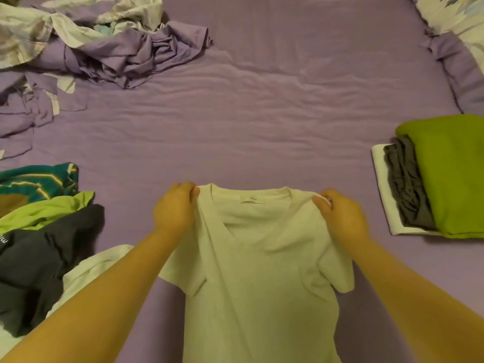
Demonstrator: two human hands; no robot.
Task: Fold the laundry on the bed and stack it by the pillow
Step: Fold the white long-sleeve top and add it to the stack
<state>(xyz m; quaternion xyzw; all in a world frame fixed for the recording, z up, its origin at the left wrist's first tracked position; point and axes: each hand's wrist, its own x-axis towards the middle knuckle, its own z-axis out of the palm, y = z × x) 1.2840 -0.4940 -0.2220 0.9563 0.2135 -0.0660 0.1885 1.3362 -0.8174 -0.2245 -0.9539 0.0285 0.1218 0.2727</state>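
**White T-shirt held up by its shoulders**

Both hands are pinching the white T-shirt point(251, 271) at its shoulders, left hand point(174, 209) and right hand point(340, 216), fingers curled into cloth, hem cut off below. Unfolded clothes point(39, 231) are lying left; a folded stack point(432, 179) is sitting right, seemingly near the pillow point(455, 27) on the bed point(248, 113).

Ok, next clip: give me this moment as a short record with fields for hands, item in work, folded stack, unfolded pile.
left hand: left hand pinches one shoulder of the white T-shirt
right hand: right hand pinches the other shoulder
item in work: T-shirt held up, unfolded
folded stack: green garment over grey garment over white garment, near the pillow
unfolded pile: mixed clothes on the person's left
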